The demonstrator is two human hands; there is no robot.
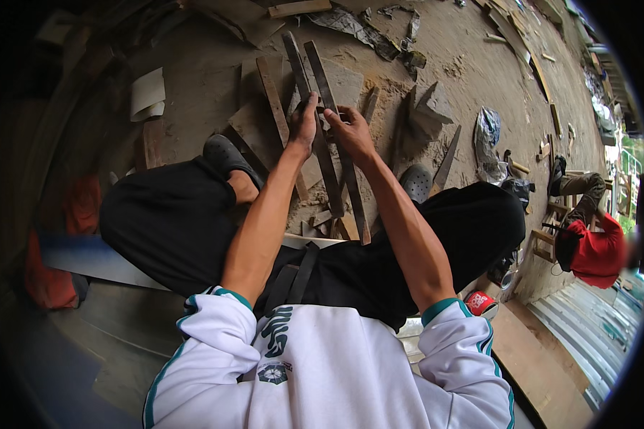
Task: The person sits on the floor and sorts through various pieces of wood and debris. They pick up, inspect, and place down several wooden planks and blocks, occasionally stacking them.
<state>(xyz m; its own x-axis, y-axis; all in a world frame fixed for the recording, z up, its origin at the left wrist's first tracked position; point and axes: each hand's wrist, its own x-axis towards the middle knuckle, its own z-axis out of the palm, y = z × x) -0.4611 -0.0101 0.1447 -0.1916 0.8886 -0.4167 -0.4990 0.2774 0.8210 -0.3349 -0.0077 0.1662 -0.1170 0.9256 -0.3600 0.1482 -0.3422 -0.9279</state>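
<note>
Two long, dark, narrow wooden strips lie side by side between my knees, pointing away from me. My left hand (304, 126) has its fingers closed round the left strip (326, 168) near its middle. On the right strip (347, 171), my right hand (350, 131) grips with thumb and fingers, close beside the left hand. A narrow gap shows between the strips. Left of them, another brown wooden strip (272, 100) leans over flat boards, touched by neither hand. The far side of each hand's grip is partly hidden.
A grey block (431, 105) stands right of the strips. Beyond my right shoe lies a handsaw (447, 159), then crumpled plastic (488, 136) and a hammer (516, 166). Wood scraps litter the dirt floor. At right, a person in red (597, 250) sits near corrugated metal sheets (587, 336).
</note>
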